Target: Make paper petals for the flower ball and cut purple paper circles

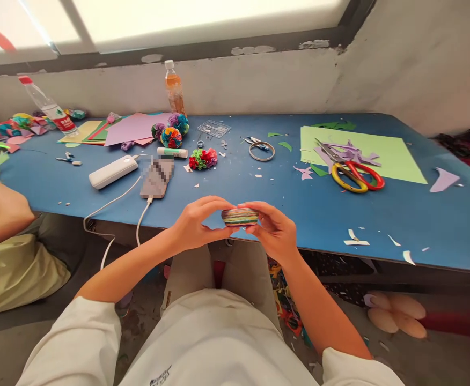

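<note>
A stack of thin multicoloured paper layers (240, 216) is held level at the front edge of the blue table (227, 182). My left hand (203, 222) pinches its left end, thumb below and fingers above. On the right end, my right hand (274, 228) grips it the same way. Beyond the hands lie a red and green ruffled paper piece (203, 159) and a roll of tape (262, 151). Scissors with yellow and red handles (355, 176) rest on green paper (399, 161) to the right, beside purple scraps (350, 153).
At the left are a white power bank (113, 171), a phone (157, 178) with a cable, a glue stick (173, 153) and ruffled paper balls (171, 137). Two bottles (174, 88) stand farther back. Another person's arm (4, 206) reaches in at far left.
</note>
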A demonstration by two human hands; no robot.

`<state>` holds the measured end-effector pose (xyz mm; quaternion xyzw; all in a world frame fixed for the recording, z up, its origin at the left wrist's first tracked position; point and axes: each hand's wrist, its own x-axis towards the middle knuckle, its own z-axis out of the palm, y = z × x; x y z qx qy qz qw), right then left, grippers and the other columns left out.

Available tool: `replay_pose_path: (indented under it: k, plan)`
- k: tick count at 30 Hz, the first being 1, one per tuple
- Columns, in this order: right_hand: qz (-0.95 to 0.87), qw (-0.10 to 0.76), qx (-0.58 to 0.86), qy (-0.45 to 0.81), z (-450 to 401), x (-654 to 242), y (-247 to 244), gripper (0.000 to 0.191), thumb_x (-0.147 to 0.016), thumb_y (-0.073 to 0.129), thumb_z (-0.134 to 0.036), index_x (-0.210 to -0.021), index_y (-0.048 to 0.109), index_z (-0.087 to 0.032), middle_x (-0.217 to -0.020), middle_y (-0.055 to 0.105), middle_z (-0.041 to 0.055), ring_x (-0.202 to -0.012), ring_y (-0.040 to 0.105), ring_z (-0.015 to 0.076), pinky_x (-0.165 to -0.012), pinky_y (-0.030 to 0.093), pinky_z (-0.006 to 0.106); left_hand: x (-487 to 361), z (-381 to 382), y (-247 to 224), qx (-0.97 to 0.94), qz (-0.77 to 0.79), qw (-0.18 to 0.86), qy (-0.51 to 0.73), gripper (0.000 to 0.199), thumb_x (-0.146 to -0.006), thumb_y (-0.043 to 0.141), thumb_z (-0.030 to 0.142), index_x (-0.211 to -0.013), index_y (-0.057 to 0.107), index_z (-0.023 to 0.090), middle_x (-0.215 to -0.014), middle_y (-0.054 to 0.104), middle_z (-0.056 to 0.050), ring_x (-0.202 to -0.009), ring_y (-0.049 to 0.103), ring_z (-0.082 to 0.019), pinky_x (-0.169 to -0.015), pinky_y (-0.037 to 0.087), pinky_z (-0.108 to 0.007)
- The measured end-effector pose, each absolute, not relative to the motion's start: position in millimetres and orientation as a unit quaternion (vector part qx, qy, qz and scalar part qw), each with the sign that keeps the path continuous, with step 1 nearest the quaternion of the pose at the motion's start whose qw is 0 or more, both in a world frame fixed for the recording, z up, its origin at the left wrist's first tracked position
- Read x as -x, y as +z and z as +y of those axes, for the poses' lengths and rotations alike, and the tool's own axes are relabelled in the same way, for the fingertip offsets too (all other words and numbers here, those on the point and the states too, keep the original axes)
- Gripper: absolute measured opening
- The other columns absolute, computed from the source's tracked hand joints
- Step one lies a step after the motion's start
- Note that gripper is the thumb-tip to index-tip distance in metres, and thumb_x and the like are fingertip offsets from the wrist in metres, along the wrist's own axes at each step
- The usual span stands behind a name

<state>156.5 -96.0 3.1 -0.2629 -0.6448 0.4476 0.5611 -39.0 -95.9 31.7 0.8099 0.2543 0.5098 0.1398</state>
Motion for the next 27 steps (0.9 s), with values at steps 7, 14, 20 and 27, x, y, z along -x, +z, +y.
replay_pose_path:
  k: [7,14,20,27]
  plan:
    - [-0.563,0.611,0.317,0.457,-81,-161,-14,0.039,-0.079,0.067,-0.053,-0.110,0.061,-0.031,-0.110,0.069,0.0063,-0.098,0.067,0.0227,-0.083,0.057,0.040,27,-72,25,-0.666,0.313,0.372,0.565,0.025,-0.077,0.075,0.038,-0.086,0.070,0.015,-0.080,0.071,-0.006,-0.073,0.066,-0.014,-0.066,0.055,-0.024]
    - [-0.581,0.608,0.263,0.473,-84,-176,-12,0.028,-0.082,0.066,-0.050,-0.106,0.059,-0.037,-0.112,0.063,-0.0002,-0.120,0.057,0.0211,-0.102,0.049,0.045,24,-63,32,-0.679,0.293,0.470,0.482,0.022,-0.083,0.069,0.036,-0.095,0.073,0.018,-0.095,0.073,-0.007,-0.085,0.068,-0.014,-0.073,0.055,-0.022]
    - [-0.636,0.582,0.202,0.466,-87,-185,-7,0.021,-0.085,0.066,-0.035,-0.106,0.063,-0.040,-0.113,0.064,-0.0026,-0.122,0.055,0.0176,-0.113,0.038,0.045,27,-74,47,-0.772,0.178,0.416,0.447,0.016,-0.081,0.071,0.020,-0.096,0.074,0.017,-0.092,0.072,-0.007,-0.080,0.066,-0.011,-0.072,0.053,-0.020]
    - [-0.692,0.542,0.164,0.448,-91,-190,-6,0.028,-0.089,0.059,-0.022,-0.110,0.064,-0.041,-0.119,0.064,-0.0032,-0.123,0.055,0.0142,-0.115,0.036,0.043,34,-78,51,-0.808,0.163,0.400,0.401,0.004,-0.083,0.068,0.017,-0.084,0.072,0.015,-0.086,0.070,-0.006,-0.080,0.065,-0.010,-0.076,0.052,-0.020]
